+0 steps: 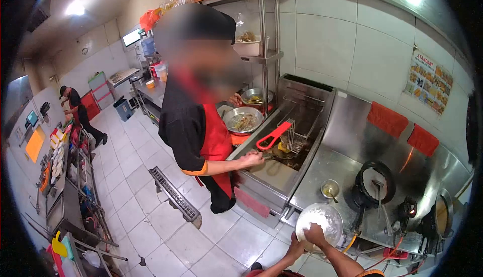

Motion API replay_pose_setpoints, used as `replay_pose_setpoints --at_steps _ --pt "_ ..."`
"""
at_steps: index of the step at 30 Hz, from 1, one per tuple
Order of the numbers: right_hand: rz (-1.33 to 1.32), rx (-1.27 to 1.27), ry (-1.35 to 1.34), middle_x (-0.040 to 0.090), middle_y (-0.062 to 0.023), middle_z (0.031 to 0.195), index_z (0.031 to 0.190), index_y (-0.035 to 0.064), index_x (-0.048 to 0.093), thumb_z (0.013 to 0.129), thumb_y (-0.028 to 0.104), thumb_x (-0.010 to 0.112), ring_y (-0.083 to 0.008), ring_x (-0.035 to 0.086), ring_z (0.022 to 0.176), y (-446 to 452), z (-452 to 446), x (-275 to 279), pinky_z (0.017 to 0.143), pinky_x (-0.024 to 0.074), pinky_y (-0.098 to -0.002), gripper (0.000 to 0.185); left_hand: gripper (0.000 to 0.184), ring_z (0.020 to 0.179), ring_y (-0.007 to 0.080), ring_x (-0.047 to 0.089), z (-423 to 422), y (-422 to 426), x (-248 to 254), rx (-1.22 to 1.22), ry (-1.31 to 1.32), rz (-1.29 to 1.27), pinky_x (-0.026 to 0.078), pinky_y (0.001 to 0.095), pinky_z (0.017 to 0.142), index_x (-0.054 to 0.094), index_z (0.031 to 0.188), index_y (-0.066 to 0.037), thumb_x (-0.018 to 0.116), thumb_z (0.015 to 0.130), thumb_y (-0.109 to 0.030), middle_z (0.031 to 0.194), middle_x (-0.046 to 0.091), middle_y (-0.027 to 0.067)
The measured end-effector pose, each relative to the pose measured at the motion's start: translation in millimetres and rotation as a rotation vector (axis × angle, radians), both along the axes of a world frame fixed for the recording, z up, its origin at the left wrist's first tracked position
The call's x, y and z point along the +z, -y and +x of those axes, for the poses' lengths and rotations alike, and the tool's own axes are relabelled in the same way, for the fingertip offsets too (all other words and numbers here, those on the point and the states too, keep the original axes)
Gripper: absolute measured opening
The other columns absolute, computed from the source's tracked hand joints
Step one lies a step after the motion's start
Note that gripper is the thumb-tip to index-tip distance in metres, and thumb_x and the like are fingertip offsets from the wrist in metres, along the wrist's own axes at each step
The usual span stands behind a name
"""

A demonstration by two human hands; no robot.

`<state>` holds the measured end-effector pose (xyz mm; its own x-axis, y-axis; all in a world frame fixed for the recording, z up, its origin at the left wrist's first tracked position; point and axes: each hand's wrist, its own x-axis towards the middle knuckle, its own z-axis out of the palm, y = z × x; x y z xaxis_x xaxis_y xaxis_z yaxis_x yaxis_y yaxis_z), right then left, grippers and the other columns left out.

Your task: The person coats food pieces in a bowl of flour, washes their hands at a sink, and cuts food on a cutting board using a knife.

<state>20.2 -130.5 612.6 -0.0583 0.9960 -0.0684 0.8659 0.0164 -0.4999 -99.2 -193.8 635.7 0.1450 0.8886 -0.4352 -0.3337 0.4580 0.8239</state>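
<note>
A round metal bowl (pixel 336 218) with white powder in it is at the lower middle, by the counter's front edge. My left hand (pixel 296 248) is closed on its near left rim. Inside the bowl, my right hand (pixel 315 234) reaches down to the powder with its fingers bunched together. Whatever those fingers hold is hidden. Just beyond the bowl, a small metal cup (pixel 330 189) with yellowish contents and a spoon stands on the steel counter (pixel 314 169).
A co-worker in a red apron (pixel 217 131) stands at the deep fryer (pixel 302 189), where a red-handled wire basket (pixel 292 137) hangs. On the stove to the right sits a black wok (pixel 370 186), near a lit burner (pixel 408 208). Another person (pixel 78 106) is far left.
</note>
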Motion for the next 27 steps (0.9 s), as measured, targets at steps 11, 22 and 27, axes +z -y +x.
replay_pose_setpoints --at_steps 11,22,27 --pt "-0.018 0.15 0.185 0.056 -0.0218 0.113 0.13 0.0044 0.042 0.074 0.03 0.062 -0.0381 0.056 0.098 11 4 81 0.085 0.0459 -0.046 0.065 0.063 0.107 0.0251 0.051 -19 -3 10 -0.004 0.059 0.013 0.052 0.0355 0.08 0.008 0.141 -0.009 0.042 0.088 -0.007 0.127 0.041 0.0168" --pt "-0.414 0.164 -0.225 0.061 -0.0278 0.102 0.111 -0.0077 0.053 0.062 0.019 0.062 -0.039 0.06 0.095 9 -8 82 0.085 0.0457 -0.0401 0.056 0.056 0.105 0.0284 0.056 -28 -3 37 -0.085 0.08 -0.037 0.05 0.0438 0.086 0.014 0.134 -0.011 0.042 0.085 -0.017 0.124 0.044 0.0172" --pt "-0.336 0.212 -0.261 0.061 -0.0254 0.105 0.113 -0.0033 0.055 0.061 0.02 0.065 -0.0389 0.059 0.097 1 18 64 0.085 0.0456 -0.0399 0.058 0.054 0.107 0.0307 0.055 -28 -3 40 -0.079 0.117 -0.053 0.049 0.0465 0.086 0.015 0.134 -0.012 0.039 0.085 -0.015 0.128 0.041 0.0179"
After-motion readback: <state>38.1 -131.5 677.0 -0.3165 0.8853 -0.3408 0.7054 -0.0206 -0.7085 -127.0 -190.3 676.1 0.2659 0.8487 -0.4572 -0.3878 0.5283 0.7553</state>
